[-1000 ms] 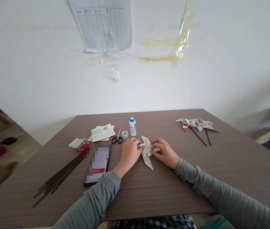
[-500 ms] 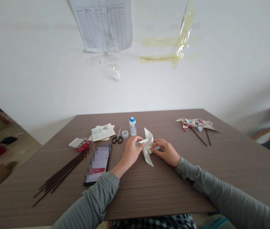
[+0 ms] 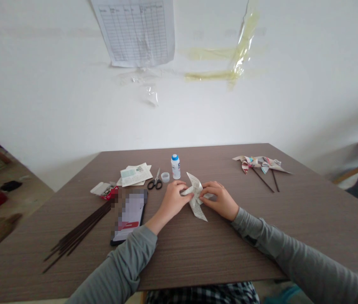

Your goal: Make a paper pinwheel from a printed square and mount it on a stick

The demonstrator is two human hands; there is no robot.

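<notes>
A paper pinwheel (image 3: 195,195) with printed text on its folded blades is between my hands, over the middle of the table. My left hand (image 3: 175,198) pinches its left side between thumb and fingers. From the right, my right hand (image 3: 219,199) grips it near the centre, fingertips closed on the paper. Just behind them stands a small white glue bottle (image 3: 176,168) with a blue cap. A clear round cap or ring (image 3: 165,177) and black-handled scissors (image 3: 155,181) lie to the left of the bottle.
On the brown table (image 3: 179,261), a phone (image 3: 130,215), dark thin sticks (image 3: 80,230), a red-and-white box (image 3: 105,191) of small pieces and paper squares (image 3: 135,174) lie left. Two finished-looking pinwheels on sticks (image 3: 261,164) rest at the back right. A white wall (image 3: 103,114) rises behind.
The pinwheel has turned slightly in my fingers: its top blade now leans further left and its bottom blade further right. Both hands keep their hold in nearly the same place.
</notes>
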